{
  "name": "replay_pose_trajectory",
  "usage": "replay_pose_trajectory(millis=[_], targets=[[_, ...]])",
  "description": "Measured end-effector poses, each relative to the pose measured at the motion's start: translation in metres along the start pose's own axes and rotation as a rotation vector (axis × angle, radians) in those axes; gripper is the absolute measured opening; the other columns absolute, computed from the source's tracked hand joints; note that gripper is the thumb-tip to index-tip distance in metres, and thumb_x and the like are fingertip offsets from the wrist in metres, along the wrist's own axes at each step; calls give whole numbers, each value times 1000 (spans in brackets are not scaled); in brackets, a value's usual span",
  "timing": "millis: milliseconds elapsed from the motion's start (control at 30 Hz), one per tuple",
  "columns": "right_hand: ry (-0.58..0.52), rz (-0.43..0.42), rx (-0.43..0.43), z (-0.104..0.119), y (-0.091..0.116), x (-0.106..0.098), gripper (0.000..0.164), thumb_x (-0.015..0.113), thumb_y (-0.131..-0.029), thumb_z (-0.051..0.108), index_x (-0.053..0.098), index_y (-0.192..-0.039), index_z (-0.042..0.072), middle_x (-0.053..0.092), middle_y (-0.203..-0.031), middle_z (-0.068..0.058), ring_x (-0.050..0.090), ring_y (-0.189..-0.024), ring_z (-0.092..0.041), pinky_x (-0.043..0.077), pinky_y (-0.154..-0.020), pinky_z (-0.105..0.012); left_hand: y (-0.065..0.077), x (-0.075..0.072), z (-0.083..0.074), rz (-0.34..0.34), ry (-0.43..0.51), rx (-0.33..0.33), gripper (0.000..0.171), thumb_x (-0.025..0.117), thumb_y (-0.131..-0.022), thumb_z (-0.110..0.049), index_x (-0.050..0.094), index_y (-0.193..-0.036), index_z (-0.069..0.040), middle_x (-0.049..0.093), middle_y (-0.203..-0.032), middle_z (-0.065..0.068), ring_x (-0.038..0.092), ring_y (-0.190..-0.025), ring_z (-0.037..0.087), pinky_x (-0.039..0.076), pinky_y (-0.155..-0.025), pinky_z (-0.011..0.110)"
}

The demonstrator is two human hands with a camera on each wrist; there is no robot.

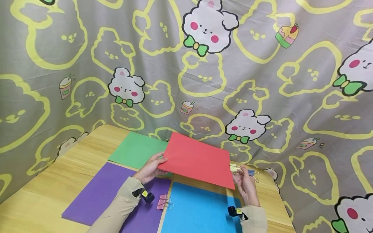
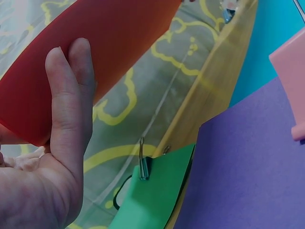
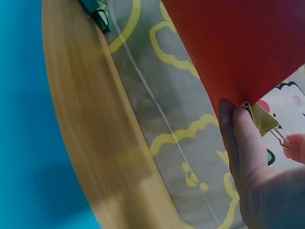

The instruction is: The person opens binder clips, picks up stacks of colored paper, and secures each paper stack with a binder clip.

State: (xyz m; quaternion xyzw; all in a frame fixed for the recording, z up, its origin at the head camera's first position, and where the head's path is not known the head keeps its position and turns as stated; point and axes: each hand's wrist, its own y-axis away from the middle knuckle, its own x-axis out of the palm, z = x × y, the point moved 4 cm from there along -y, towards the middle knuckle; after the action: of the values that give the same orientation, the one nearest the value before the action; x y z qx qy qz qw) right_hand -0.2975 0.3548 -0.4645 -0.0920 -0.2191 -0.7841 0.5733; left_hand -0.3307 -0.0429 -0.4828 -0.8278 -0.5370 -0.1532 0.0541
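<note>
Raised and tilted above the table is a stack or sheet of red paper (image 1: 198,160). My left hand (image 1: 150,168) holds its left edge, thumb on top and fingers underneath. At the right edge a yellow binder clip (image 1: 233,167) sits near the corner. My right hand (image 1: 246,186) pinches this clip, with the thumb at a wire handle (image 3: 281,139) and two fingers lying along the underside of the red paper. Whether the clip's mouth fully bites the paper, I cannot tell.
Green paper (image 1: 138,149) with a dark green binder clip (image 2: 144,167), purple paper (image 1: 102,191) with a pink binder clip (image 1: 162,202), and blue paper (image 1: 198,210) lie on the wooden table (image 1: 40,197). A blue binder clip (image 1: 251,172) is behind my right hand. A patterned curtain (image 1: 163,64) hangs behind.
</note>
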Motion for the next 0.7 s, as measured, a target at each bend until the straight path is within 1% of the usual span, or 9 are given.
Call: replay_pose_trajectory(millis=[200, 300, 467, 700], targets=[[0, 38, 9, -3, 2, 4, 30, 46, -105, 31, 55, -90, 6, 59, -74, 0, 68, -69, -9, 61, -75, -21, 0, 3, 1, 5, -1, 2, 64, 48, -104, -21, 16, -155, -3, 68, -107, 2, 70, -80, 12, 58, -79, 37], [-6, 24, 17, -5, 3, 6, 29, 49, -104, 30, 58, -88, 7, 60, -74, 1, 65, -67, -6, 60, -73, -19, 0, 3, 2, 4, 1, -1, 63, 48, -104, -20, 17, -155, -3, 69, -105, 1, 70, -79, 12, 58, -79, 37], [37, 3, 25, -7, 4, 8, 27, 51, -103, 32, 59, -88, 10, 60, -75, 3, 62, -66, -4, 58, -70, -15, -1, 4, 3, -4, 4, -7, 62, 48, -103, -19, 17, -155, -4, 69, -103, 0, 70, -78, 12, 57, -79, 37], [96, -19, 28, -10, 2, 8, 31, 51, -102, 36, 61, -85, 12, 60, -69, 5, 58, -59, -2, 53, -56, -14, -2, 4, 4, -2, 3, -3, 63, 49, -103, -20, 17, -155, -4, 70, -101, -1, 70, -78, 12, 57, -79, 38]])
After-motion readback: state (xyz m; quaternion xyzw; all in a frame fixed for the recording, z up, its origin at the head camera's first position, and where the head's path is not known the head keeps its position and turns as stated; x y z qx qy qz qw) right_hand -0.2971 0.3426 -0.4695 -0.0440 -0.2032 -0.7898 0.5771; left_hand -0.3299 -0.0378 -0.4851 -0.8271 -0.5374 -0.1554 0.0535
